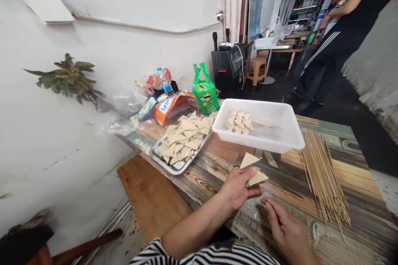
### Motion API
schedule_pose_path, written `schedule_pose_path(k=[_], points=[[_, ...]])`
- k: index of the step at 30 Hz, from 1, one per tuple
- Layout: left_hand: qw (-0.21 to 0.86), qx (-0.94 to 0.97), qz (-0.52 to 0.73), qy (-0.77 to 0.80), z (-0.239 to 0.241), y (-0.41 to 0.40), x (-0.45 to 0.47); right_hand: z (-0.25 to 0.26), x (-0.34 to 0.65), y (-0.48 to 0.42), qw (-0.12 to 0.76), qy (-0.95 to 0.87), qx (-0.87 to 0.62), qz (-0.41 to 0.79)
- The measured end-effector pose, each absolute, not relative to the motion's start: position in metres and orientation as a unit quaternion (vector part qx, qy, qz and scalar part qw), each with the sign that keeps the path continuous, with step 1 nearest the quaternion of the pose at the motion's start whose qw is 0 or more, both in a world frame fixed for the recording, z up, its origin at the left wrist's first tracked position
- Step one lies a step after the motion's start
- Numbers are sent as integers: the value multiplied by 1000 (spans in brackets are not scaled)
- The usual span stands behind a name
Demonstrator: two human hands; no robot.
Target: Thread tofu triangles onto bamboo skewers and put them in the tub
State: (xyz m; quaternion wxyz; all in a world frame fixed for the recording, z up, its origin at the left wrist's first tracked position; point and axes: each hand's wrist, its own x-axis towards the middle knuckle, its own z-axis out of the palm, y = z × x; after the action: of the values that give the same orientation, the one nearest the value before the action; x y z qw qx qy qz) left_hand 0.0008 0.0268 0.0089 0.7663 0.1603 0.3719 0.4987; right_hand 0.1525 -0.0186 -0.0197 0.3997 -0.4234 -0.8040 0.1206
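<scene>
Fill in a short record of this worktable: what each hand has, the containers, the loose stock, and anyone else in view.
Left hand: grips two tan triangles
Right hand: low over the table beside them; grasp unclear
Metal tray: heaped with loose triangles
White tub: skewered triangles at its left end
Bamboo skewers: loose bundle right of the hands
Other person: standing, background right

Hands: two, left hand (pixel 236 188) and right hand (pixel 286 227). Triangles (pixel 256 178) at left grip: two. Tray (pixel 178 166) up-left of grip: one, heaped with triangles, well over a dozen, exact count unclear. Tub (pixel 289 132) just beyond grip: one, small skewered cluster inside. Skewers (pixel 320 169) right of grip: one pile, too many to count. Bag (pixel 205 93), bottle (pixel 164 83), stool (pixel 256 68) far beyond: one each.
</scene>
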Motion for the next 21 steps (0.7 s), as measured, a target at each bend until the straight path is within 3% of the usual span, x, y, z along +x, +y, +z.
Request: schedule_pose_path(k=[13, 21], points=[[764, 143, 496, 387, 23, 8, 22, -23, 156, -17, 391, -806, -438, 66], [683, 152, 606, 378, 31, 34, -5, -23, 158, -19, 388, -831, -389, 88]])
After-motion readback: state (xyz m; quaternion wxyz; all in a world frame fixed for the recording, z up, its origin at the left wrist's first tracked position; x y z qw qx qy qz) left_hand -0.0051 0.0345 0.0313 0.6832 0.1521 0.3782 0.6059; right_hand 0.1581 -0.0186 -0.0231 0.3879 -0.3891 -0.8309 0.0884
